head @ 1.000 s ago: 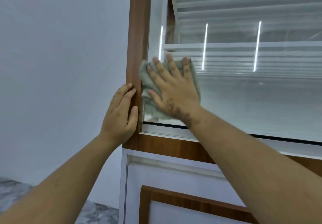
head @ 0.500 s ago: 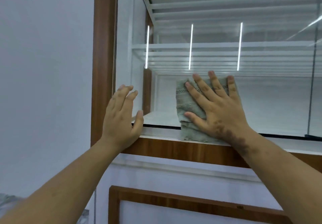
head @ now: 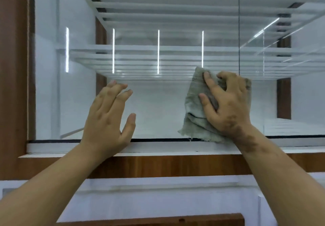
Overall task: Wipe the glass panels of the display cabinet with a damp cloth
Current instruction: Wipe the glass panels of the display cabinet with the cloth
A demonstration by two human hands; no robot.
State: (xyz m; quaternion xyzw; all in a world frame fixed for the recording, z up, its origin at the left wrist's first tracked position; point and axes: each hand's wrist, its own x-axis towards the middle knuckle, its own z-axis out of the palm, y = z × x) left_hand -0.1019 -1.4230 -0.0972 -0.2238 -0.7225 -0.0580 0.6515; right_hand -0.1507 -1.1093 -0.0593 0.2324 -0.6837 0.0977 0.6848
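A grey-green cloth (head: 193, 106) lies crumpled against the front glass panel (head: 158, 102) of the display cabinet, low and right of centre. My right hand (head: 226, 106) presses it to the glass, with the thumb and index finger straight and the other fingers curled into the folds. My left hand (head: 109, 116) rests flat on the same pane, fingers straight, its heel at the pane's bottom edge. A vertical seam between panes (head: 238, 32) runs just above my right hand.
A brown wooden post (head: 14, 67) frames the glass on the left and a wooden rail (head: 158, 166) runs below the white sill (head: 70, 146). White shelves (head: 158, 53) show inside with light-strip reflections. White lower panels sit beneath.
My right hand has slid the cloth rightward along the lower glass, and its fingers have curled into it. My left hand left the wooden post and now lies flat on the pane.
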